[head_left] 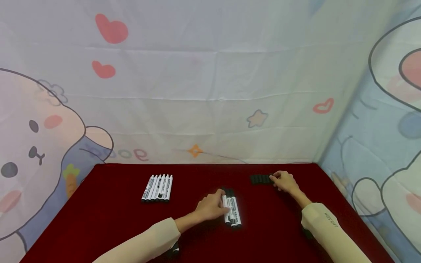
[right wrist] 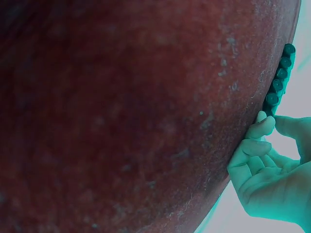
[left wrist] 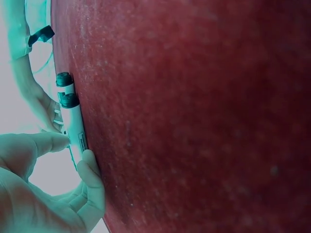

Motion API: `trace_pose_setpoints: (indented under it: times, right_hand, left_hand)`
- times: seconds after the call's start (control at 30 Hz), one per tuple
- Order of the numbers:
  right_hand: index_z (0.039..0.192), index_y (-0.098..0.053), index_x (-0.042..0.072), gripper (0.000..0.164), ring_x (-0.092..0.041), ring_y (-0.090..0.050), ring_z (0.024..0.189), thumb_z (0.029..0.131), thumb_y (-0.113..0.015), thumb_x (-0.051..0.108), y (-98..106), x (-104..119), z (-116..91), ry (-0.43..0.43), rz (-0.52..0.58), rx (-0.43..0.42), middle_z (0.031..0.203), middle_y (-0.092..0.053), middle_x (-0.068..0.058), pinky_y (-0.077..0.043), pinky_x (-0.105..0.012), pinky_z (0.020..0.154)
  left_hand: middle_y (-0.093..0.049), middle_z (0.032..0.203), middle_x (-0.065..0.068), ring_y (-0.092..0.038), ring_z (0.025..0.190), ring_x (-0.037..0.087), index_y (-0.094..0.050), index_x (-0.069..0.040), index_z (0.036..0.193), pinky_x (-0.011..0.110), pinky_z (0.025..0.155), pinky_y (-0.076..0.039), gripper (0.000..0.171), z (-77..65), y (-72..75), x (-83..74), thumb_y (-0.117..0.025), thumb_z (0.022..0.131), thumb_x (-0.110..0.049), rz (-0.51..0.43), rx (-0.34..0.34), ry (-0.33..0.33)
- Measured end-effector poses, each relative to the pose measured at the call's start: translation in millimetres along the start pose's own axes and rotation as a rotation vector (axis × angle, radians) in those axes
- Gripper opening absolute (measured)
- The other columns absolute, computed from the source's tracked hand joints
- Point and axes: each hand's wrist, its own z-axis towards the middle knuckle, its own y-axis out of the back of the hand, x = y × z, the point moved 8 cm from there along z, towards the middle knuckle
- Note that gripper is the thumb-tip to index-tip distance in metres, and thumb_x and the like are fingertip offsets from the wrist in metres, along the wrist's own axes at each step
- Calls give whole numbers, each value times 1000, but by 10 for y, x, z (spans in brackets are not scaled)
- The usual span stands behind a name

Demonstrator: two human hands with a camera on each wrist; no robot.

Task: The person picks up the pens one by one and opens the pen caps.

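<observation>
My left hand [head_left: 210, 206] reaches to a small group of white markers [head_left: 234, 212] with black ends, lying side by side in the middle of the red table. Its thumb and fingertips pinch the near marker [left wrist: 74, 124] along its sides in the left wrist view. Further back and to the right, my right hand [head_left: 284, 181] is at the right end of a row of black marker caps [head_left: 260, 179]. In the right wrist view, thumb and index finger pinch the end cap [right wrist: 268, 108], mostly hidden by the fingertips, while the other caps [right wrist: 277, 85] line up beyond it.
Several white markers without caps [head_left: 158, 188] lie in a neat row at the left, their pale tips pointing away. A dark object with a white part [head_left: 175, 249] shows partly beneath the left sleeve. A patterned cloth [head_left: 217, 128] hangs behind the red table [head_left: 108, 219].
</observation>
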Motion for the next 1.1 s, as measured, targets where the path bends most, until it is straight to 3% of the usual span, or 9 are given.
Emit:
trace_pose_setpoints:
  times: [0.27, 0.47, 0.77, 1.1]
  right_hand:
    - [130, -55, -16, 47, -10, -58, 53, 106, -53, 24, -3, -13, 16, 1, -5, 16, 78, -73, -11, -47, -27, 48]
    - [135, -49, -18, 48, -11, -58, 54, 107, -51, 22, 43, 21, -34, 37, 24, 21, 77, -72, -11, -48, -27, 47]
    - [132, -54, -14, 41, -14, -59, 54, 106, -54, 19, 82, 259, -213, 142, 34, 24, 75, -71, -10, -46, -27, 46]
    - [128, -56, -15, 39, -14, -57, 50, 106, -54, 17, -41, 583, -434, 271, 85, 118, 73, -69, -10, -43, -22, 43]
  left_hand:
    - [-66, 77, 3, -50, 56, 9, -56, 0, 130, 25, 47, -38, 57, -14, 0, -9, -79, 83, -23, 43, -34, 38]
    - [-64, 76, 2, -50, 55, 11, -55, 0, 131, 26, 48, -37, 59, -9, 7, -38, -78, 83, -24, 69, -16, 56]
    - [-60, 72, -1, -45, 52, 8, -54, 2, 134, 24, 45, -35, 60, -20, -2, -9, -77, 84, -24, 90, -4, 59]
    - [-65, 75, 3, -51, 56, 11, -60, 0, 127, 27, 48, -38, 56, -73, 94, 96, -81, 83, -28, 164, -4, 118]
